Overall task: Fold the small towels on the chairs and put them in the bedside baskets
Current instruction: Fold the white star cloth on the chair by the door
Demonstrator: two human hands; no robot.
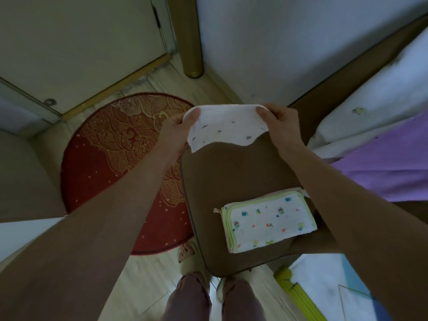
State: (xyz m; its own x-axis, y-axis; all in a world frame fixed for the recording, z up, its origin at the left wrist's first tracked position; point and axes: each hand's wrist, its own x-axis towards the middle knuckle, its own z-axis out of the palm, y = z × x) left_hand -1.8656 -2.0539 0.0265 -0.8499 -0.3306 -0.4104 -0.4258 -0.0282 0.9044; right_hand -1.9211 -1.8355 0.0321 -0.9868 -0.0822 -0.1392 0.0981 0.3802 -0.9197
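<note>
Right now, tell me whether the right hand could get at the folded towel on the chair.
Probably yes. The folded towel lies uncovered on the chair, just beside the right forearm, but the right hand and left hand both pinch the star towel.

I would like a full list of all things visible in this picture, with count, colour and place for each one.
star-print towel: one, white with small dark stars, held up over the chair's far edge
folded towel: one, white with coloured prints and green edging, on the chair's near right part
chair: one, brown seat, centre
round rug: one, red with gold pattern, floor at left
bed: one, white cover with purple cloth, right
post: one, tan, top centre
left hand: pinches the star-print towel's left corner
right hand: pinches its right corner
</note>
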